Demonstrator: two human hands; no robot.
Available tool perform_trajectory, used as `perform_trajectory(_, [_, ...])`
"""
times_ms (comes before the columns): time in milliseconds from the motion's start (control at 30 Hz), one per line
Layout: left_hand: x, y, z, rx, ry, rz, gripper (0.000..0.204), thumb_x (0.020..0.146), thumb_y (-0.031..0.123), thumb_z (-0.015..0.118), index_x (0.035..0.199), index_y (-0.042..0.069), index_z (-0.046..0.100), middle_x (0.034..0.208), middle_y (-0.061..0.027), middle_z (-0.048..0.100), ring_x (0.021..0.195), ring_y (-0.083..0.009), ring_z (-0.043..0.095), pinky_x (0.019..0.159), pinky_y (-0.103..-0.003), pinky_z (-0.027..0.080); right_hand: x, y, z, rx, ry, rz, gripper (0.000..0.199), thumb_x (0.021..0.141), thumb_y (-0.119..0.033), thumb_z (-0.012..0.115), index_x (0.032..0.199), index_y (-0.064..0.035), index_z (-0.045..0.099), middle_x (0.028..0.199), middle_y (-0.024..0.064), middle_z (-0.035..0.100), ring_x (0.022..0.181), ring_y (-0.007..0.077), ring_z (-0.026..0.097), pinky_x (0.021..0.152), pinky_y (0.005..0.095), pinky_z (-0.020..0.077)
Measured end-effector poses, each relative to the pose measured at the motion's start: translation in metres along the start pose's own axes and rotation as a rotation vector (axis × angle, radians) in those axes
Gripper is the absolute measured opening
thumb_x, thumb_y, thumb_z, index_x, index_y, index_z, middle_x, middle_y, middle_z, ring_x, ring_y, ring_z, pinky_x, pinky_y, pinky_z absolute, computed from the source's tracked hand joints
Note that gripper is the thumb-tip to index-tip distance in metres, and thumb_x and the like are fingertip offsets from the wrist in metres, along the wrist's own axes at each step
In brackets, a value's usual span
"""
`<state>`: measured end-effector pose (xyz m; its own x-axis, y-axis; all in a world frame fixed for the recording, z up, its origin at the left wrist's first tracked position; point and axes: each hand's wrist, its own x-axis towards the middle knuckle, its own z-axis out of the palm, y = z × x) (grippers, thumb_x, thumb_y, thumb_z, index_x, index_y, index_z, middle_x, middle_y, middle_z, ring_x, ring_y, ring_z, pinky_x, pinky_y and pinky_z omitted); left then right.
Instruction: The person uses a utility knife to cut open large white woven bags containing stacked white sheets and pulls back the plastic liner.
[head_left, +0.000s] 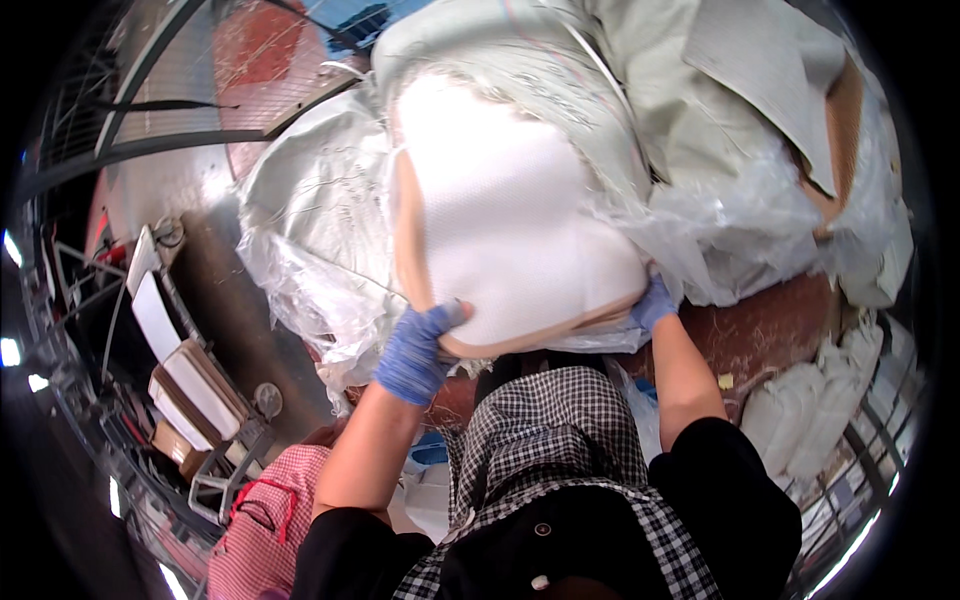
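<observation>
A stack of white textured panels [520, 230] with tan edges lies in front of me, its far part inside a white woven sack [490, 50]. My left hand [415, 350], in a blue knit glove with bare thumb tip, is closed on the near left corner, thumb on top and fingers under the edge. My right hand [655, 302], gloved in blue as well, grips the near right corner; its fingers are mostly hidden below. Several layers show along the near edge. Crumpled clear plastic [310, 290] spreads from the sack on the left.
At the right stands another open sack [690, 110] with tan-edged panels [845, 130] and clear plastic. A rack [205, 390] holding white and brown panels is at the left. Red-checked cloth [270, 520] lies near my left arm. White bundles [810, 410] rest at the lower right.
</observation>
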<state>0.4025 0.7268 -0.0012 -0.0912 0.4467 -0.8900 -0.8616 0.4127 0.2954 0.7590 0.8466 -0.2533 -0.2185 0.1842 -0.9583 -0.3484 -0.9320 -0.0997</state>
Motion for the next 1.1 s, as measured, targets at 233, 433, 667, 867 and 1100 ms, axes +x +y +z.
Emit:
perform_trajectory(233, [0.020,-0.020,-0.072,0.416,0.093,0.029,0.057,0.068,0.013,0.070,0.115,-0.007,0.044,0.087,-0.0173,0.061,0.077,-0.0234,0.063,0.065,-0.031,0.054,0.021,-0.039,-0.037,-0.217,0.289,-0.214,0.058,0.092,-0.046,0.026,0.138,-0.0104,0.027,0.142,0.0084,0.030,0.128,0.0268,0.030,0.106,0.0402,0.0254])
perform_trajectory(433, [0.028,-0.056,-0.097,0.887,0.366,-0.010,0.100,0.051,0.030,0.081,0.129,-0.003,0.028,0.101,-0.0223,0.058,0.091,-0.0305,0.059,0.079,-0.036,0.049,-0.113,0.011,0.051,-0.222,0.281,-0.111,0.056,0.090,-0.039,0.038,0.137,-0.0094,0.029,0.141,0.0090,0.028,0.126,0.0257,0.031,0.106,0.0415,0.0257])
perform_trajectory(667, [0.020,-0.028,-0.047,0.906,0.423,0.216,0.109,0.048,0.039,0.084,0.128,-0.009,0.028,0.118,-0.0259,0.049,0.107,-0.0323,0.053,0.090,-0.034,0.043,-0.099,-0.010,0.044,-0.384,0.261,-0.052,0.055,0.090,-0.041,0.039,0.133,-0.0074,0.034,0.136,0.0101,0.035,0.122,0.0275,0.037,0.104,0.0416,0.0286])
perform_trajectory(867, [0.041,-0.013,-0.023,1.033,0.456,0.091,0.099,0.052,0.047,0.079,0.119,-0.013,0.036,0.105,-0.0270,0.057,0.096,-0.0347,0.058,0.085,-0.035,0.046,-0.077,-0.021,0.039,-0.382,0.256,0.016,0.055,0.089,-0.042,0.039,0.130,-0.0057,0.039,0.131,0.0111,0.042,0.118,0.0290,0.041,0.103,0.0417,0.0312])
perform_trajectory(1100, [0.070,-0.028,-0.043,0.942,0.467,0.189,0.073,0.057,0.043,0.076,0.103,-0.009,0.054,0.094,-0.0245,0.062,0.088,-0.0327,0.062,0.079,-0.036,0.048,-0.025,-0.044,-0.009,-0.229,0.063,0.063,0.057,0.088,-0.046,0.042,0.127,-0.0042,0.043,0.128,0.0114,0.048,0.115,0.0305,0.045,0.100,0.0423,0.0344])
